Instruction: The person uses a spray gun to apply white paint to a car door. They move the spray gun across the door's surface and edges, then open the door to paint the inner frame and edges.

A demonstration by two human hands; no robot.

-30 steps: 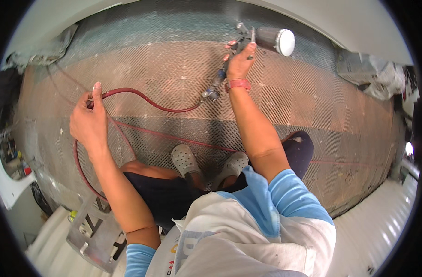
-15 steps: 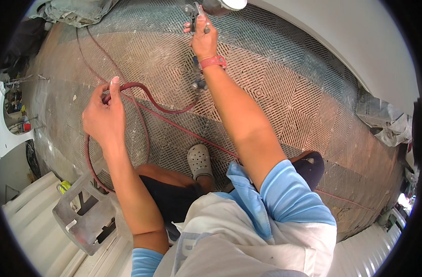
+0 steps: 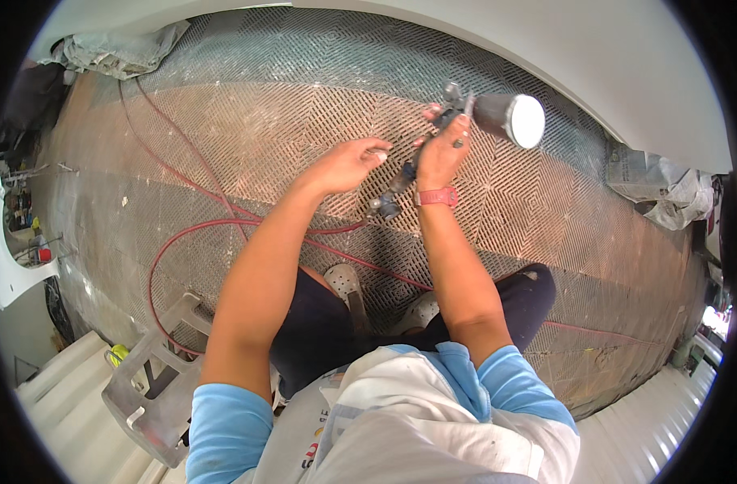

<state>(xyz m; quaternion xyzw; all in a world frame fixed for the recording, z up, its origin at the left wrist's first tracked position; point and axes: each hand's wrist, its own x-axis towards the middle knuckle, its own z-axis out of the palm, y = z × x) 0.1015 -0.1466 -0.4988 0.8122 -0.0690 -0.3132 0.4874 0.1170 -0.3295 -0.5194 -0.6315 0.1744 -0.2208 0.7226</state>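
Observation:
A spray gun (image 3: 449,113) is gripped in my right hand (image 3: 445,153), with the fingers wrapped round its handle. On its right side sits a dark cup (image 3: 491,113) with a white round end (image 3: 526,122). Fittings (image 3: 385,206) at the bottom of the handle join a red air hose (image 3: 336,231). My left hand (image 3: 348,167) hangs just left of the handle, apart from it. Its fingers are loosely bent and hold nothing. The hose loops left below this hand, partly hidden by my left forearm.
A large pale curved panel (image 3: 578,73) arches across the far right. Crumpled plastic sheeting lies at the far left (image 3: 126,50) and right (image 3: 663,189). A grey plastic frame (image 3: 143,395) stands beside me at lower left. The floor is patterned grating (image 3: 288,121).
My left hand has let go of the red hose and moved right, near the gun. My right hand has brought the spray gun nearer and to the right.

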